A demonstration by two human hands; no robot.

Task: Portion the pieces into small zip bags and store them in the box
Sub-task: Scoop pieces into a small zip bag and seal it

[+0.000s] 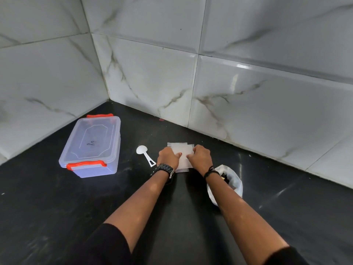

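My left hand (168,157) and right hand (200,156) pinch the zip bags (182,154) on the worktop (57,207). Scoop (145,154) beside them; lidded box (91,146) nearer the corner; open bag of pieces (229,180) under my right forearm.

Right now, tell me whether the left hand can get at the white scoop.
Probably yes. The left hand pinches the zip bags, and the white scoop lies just to its left on the black counter, with nothing between them.
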